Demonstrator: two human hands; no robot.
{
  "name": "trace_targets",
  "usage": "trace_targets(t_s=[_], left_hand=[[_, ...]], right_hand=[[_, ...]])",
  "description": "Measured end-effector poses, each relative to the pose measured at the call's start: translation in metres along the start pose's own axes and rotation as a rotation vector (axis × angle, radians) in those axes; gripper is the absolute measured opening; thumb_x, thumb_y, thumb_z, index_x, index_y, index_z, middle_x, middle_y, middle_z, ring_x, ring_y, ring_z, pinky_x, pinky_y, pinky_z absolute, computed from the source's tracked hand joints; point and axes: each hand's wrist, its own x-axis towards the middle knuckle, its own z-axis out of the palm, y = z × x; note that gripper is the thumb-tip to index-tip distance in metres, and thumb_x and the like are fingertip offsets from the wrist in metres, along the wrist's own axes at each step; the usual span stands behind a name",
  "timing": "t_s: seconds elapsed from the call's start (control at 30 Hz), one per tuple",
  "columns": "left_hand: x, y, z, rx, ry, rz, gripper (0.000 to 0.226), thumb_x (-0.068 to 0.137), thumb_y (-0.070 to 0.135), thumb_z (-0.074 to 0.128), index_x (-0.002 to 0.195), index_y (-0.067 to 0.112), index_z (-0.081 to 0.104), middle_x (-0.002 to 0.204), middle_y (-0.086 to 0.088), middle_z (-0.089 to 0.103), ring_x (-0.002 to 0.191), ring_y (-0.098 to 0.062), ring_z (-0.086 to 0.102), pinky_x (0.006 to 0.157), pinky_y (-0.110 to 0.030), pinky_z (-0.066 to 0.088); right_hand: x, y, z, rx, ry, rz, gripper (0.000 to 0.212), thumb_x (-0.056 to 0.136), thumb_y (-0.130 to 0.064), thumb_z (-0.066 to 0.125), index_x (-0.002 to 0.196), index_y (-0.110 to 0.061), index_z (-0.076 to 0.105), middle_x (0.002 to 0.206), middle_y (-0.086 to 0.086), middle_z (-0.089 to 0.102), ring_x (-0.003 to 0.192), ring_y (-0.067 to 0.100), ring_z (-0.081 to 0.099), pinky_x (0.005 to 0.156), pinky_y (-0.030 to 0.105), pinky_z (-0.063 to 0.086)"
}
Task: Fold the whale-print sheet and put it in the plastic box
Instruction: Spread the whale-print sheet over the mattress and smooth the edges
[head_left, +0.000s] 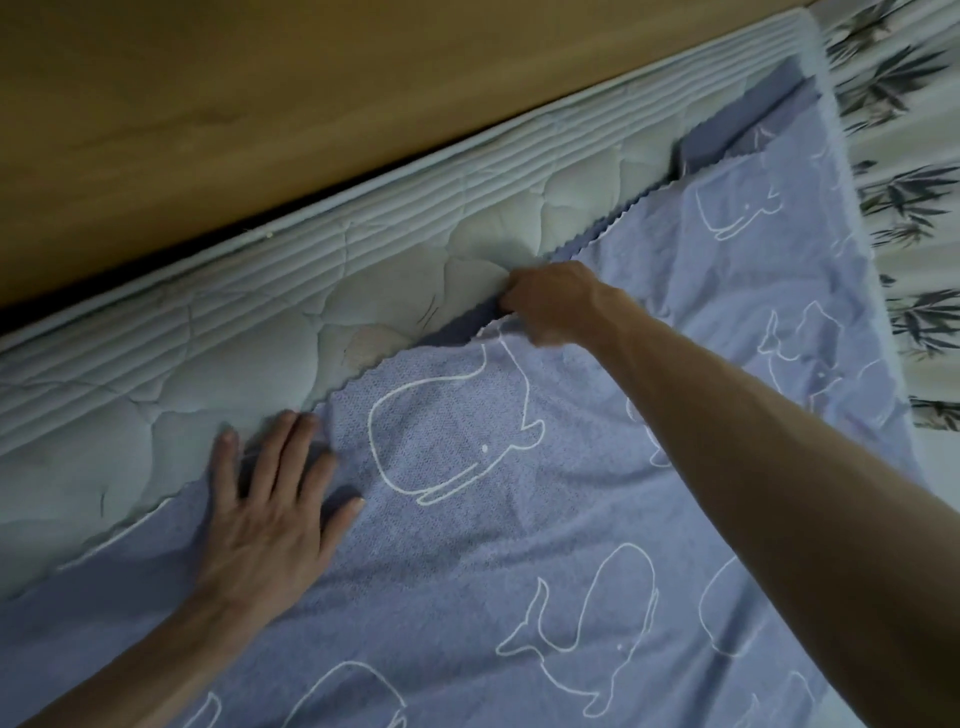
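The whale-print sheet (519, 545) lies spread flat, pale blue with white outlined whales scattered across it; its far edge is scalloped, running diagonally from lower left to upper right; 2 layers show there, the top one peeled back slightly, a plain darker blue underside exposed beneath; soft wrinkles cross the middle.

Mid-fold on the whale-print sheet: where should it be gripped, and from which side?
Pinch the whale-print sheet at its scalloped far edge, coming from above, where the right hand already pinches it. That edge lies loose on the quilted mattress, while the left hand presses the cloth flat.
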Motion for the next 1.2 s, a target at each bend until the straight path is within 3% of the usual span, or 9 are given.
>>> trace_targets(t_s=[0.07,0.17,0.3,0.43,0.57,0.67,0.77,0.93,1.2], left_hand=[[0.03,0.009,-0.003,-0.019,0.021,0.044,0.057,0.099,0.057,0.05,0.119,0.005,0.061,0.162,-0.02,0.033,0.153,-0.036,0.027,0.117,-0.072,0.016],[0.086,0.03,-0.007,-0.063,0.054,0.179,0.062,0.102,0.055,0.046,0.137,0.006,0.059,0.167,-0.016,0.025,0.155,-0.032,0.023,0.12,-0.069,0.015],[0.17,0.041,-0.008,-0.012,0.017,0.272,0.069,0.105,0.06,0.031,0.156,0.014,0.04,0.168,-0.016,0.021,0.157,-0.033,0.017,0.121,-0.067,0.014],[0.251,0.048,-0.008,-0.001,0.028,0.179,0.07,0.107,0.058,0.019,0.159,0.012,0.029,0.169,-0.013,0.021,0.158,-0.031,0.013,0.121,-0.066,0.011],[0.345,0.062,-0.015,-0.111,0.116,0.05,0.063,0.11,0.048,0.017,0.154,0.008,0.038,0.164,-0.012,0.034,0.155,-0.027,0.025,0.125,-0.052,0.017],[0.404,0.076,-0.015,-0.143,0.087,0.27,0.06,0.11,0.038,0.013,0.147,0.004,0.046,0.16,-0.016,0.039,0.153,-0.03,0.029,0.127,-0.047,0.018],[0.442,0.096,-0.008,-0.119,0.035,0.561,0.065,0.1,0.036,0.016,0.154,0.008,0.04,0.165,-0.013,0.032,0.156,-0.027,0.022,0.128,-0.045,0.013],[0.491,0.127,0.004,-0.031,0.074,0.525,0.062,0.106,0.04,0.009,0.157,0.014,0.034,0.167,-0.009,0.027,0.157,-0.024,0.019,0.128,-0.045,0.014],[0.504,0.136,0.007,-0.064,0.108,0.511,0.056,0.107,0.037,0.023,0.155,0.013,0.039,0.167,-0.009,0.029,0.156,-0.023,0.022,0.127,-0.047,0.018]], right_hand=[[0.002,0.014,0.002,-0.054,0.038,0.048,0.027,0.096,-0.027,0.058,0.122,-0.023,0.065,0.122,-0.001,0.055,0.105,0.023,0.065,0.079,0.038,0.053],[0.008,0.032,0.004,-0.07,0.032,0.097,0.028,0.091,-0.021,0.057,0.118,-0.023,0.067,0.12,-0.001,0.056,0.107,0.024,0.065,0.077,0.036,0.05],[0.019,0.055,0.007,-0.023,0.04,0.105,0.027,0.09,-0.021,0.054,0.113,-0.023,0.068,0.121,-0.003,0.057,0.109,0.025,0.065,0.073,0.034,0.044],[0.028,0.084,0.01,0.023,0.14,0.106,0.027,0.095,-0.017,0.051,0.116,-0.019,0.067,0.119,-0.001,0.06,0.11,0.028,0.065,0.085,0.038,0.052],[0.036,0.101,0.012,0.074,0.258,0.032,0.028,0.1,-0.029,0.052,0.123,-0.018,0.063,0.125,0.001,0.061,0.113,0.028,0.063,0.089,0.038,0.051],[0.045,0.107,0.021,0.089,0.276,-0.051,0.034,0.101,-0.035,0.052,0.129,-0.019,0.061,0.13,0.001,0.061,0.119,0.026,0.06,0.094,0.038,0.051],[0.051,0.12,0.029,0.152,0.312,-0.051,0.04,0.097,-0.044,0.056,0.126,-0.016,0.062,0.129,0.005,0.064,0.116,0.028,0.061,0.091,0.037,0.051],[0.046,0.173,0.046,0.161,0.327,-0.038,0.068,0.091,-0.056,0.061,0.139,-0.012,0.04,0.122,0.003,0.065,0.105,0.03,0.066,0.087,0.04,0.051],[0.047,0.271,0.04,0.047,0.119,0.057,0.033,0.099,-0.026,0.055,0.132,-0.029,0.057,0.126,-0.002,0.063,0.116,0.026,0.062,0.093,0.039,0.053]])
